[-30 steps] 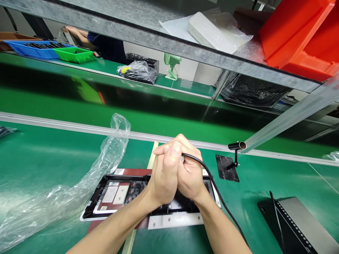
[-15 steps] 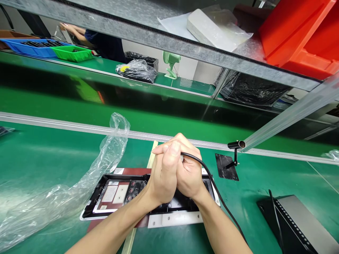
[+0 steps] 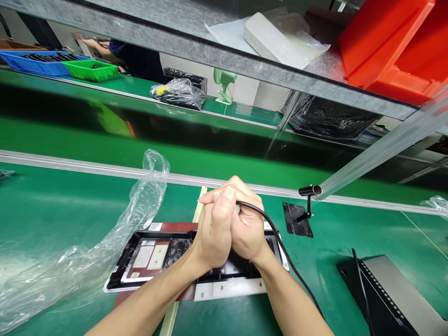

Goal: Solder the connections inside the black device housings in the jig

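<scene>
My left hand point(image 3: 217, 228) and my right hand point(image 3: 248, 231) are clasped together, fingers wrapped round a corded tool whose body they hide. From the top of the grip a black cable point(image 3: 280, 240) bends down along my right forearm. Directly below lies a shallow black tray-like housing point(image 3: 120, 270) with a window opening and a row of round holes at its left. It rests on a dark red board point(image 3: 122, 297) with a white strip point(image 3: 238, 288) along the near side. Whatever the tool touches inside the housing is hidden by my hands.
Crumpled clear plastic point(image 3: 101, 252) lies to the left. At right are a small black stand point(image 3: 297, 219) and a black-and-grey panel point(image 3: 388, 284). Overhead, a metal shelf point(image 3: 196, 42) holds a red bin point(image 3: 378, 56). Another person point(image 3: 136, 60) works across the green line.
The whole view shifts very slightly to the left. My hands keep the same clasp over the housing. In the background, the other person's hands have moved a little.
</scene>
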`<state>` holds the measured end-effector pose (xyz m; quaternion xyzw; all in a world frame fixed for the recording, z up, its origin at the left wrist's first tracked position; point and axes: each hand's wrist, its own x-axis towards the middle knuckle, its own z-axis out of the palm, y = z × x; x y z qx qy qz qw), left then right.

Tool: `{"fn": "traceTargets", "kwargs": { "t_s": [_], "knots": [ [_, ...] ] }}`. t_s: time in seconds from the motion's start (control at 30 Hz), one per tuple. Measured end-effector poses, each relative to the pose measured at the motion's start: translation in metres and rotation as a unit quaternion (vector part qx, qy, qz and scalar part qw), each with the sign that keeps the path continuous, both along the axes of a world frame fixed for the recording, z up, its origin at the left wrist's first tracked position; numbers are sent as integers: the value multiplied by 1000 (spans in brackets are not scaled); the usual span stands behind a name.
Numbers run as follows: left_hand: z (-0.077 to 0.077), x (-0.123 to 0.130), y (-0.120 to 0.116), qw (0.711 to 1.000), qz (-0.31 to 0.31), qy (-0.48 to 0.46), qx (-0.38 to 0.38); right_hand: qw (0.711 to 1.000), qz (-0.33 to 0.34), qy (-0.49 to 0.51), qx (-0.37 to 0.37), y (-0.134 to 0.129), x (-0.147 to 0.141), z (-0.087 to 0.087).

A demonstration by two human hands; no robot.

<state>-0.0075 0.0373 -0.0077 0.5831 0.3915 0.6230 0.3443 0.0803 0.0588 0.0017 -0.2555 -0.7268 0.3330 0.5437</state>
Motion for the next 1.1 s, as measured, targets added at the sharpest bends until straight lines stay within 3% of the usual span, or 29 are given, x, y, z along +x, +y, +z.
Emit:
{"fn": "traceTargets", "kwargs": {
  "t_s": [1.1],
  "knots": [
    [1, 0, -2, 1000, -6, 6, -21, 1000, -7, -9, 6, 0, 1, 1]
  ]
}}
